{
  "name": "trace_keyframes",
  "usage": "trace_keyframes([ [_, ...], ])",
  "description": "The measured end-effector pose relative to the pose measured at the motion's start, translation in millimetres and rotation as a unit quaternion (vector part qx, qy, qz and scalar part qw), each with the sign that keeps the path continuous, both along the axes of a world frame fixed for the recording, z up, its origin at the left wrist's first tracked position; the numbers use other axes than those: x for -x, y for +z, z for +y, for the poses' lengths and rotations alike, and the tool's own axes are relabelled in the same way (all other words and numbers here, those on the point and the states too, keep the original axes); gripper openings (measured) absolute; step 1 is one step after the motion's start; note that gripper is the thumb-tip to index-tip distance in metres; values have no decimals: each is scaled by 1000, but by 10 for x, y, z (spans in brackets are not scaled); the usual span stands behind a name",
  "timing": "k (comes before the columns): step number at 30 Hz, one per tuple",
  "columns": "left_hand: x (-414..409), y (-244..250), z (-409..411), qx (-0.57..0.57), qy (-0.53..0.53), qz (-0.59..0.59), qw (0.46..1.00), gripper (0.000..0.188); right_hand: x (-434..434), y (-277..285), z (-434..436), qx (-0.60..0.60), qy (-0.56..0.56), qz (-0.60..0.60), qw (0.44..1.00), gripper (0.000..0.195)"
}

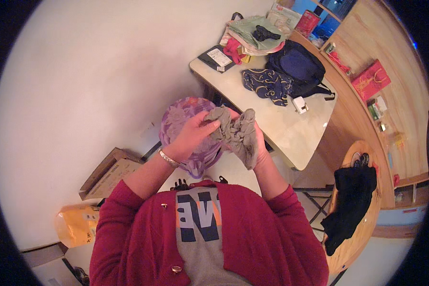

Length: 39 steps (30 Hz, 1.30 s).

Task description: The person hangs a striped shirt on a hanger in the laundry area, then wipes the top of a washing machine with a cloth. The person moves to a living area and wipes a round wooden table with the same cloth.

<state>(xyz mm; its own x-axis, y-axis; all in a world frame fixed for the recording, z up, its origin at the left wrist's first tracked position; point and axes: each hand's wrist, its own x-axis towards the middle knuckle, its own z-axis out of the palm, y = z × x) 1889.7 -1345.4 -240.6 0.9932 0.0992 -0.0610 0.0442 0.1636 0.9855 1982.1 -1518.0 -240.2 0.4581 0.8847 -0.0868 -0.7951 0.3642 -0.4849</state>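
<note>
A crumpled grey cloth (237, 134) is held up between my two hands, bunched in folds. My left hand (191, 134), with a silver bracelet (168, 158) at the wrist, pinches its left part between thumb and fingers. On the other side my right hand (260, 143) grips the cloth from behind, its fingers mostly hidden by the folds. Below and to the left stands a purple plastic basin (196, 168), partly covered by my left hand and forearm. Pale, crumpled material (178, 116) shows inside the basin; I cannot tell what it is.
A cream-topped table (289, 137) at upper right bears a dark blue backpack (300, 64), patterned fabric (266, 84), a small white box (300, 105) and piled bags (248, 32). Black clothing (354, 203) lies on a wooden surface (364, 228) at right. A cardboard box (111, 175) stands left.
</note>
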Motion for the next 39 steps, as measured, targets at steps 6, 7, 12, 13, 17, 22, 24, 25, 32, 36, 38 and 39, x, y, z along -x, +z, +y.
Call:
trace_keyframes([
  [6, 105, 176, -95, 73, 76, -3, 994, 36, 195, 54, -30, -6, 2, -14, 1000, 60],
  [7, 131, 188, -68, 62, 55, -15, 996, 37, 275, 75, -7, 0, 3, -15, 1000, 61],
  [12, 311, 266, -14, -32, -11, -46, 998, 46, 434, -83, 40, 69, -5, -75, 995, 68],
  [13, 330, 224, 25, -44, -6, -53, 998, 47, 470, -66, 53, 65, 5, -64, 996, 67],
  [17, 345, 200, 261, 11, 37, -65, 997, 51, 515, -36, 8, -13, 51, -27, 998, 66],
  [22, 456, 557, 299, 72, 147, -78, 983, 49, 509, -198, -141, -143, 107, 50, 983, 59],
  [24, 463, 517, 339, 88, 146, -117, 978, 48, 584, -225, -176, -26, 49, 21, 998, 55],
  [25, 480, 527, 340, 85, 153, -110, 978, 46, 619, -223, -183, 33, 20, 7, 999, 53],
  [32, 501, 552, 342, 129, 153, -119, 973, 34, 475, -741, -321, 72, 20, -49, 996, 48],
  [36, 480, 534, 252, 97, 121, -76, 985, 31, 738, -435, -84, 234, -84, -189, 950, 57],
  [38, 494, 514, 128, 71, 95, -56, 991, 28, 701, -486, 28, 247, -131, -308, 909, 66],
  [39, 496, 498, 60, 60, 75, -47, 994, 26, 617, -576, 70, 229, -145, -377, 886, 70],
])
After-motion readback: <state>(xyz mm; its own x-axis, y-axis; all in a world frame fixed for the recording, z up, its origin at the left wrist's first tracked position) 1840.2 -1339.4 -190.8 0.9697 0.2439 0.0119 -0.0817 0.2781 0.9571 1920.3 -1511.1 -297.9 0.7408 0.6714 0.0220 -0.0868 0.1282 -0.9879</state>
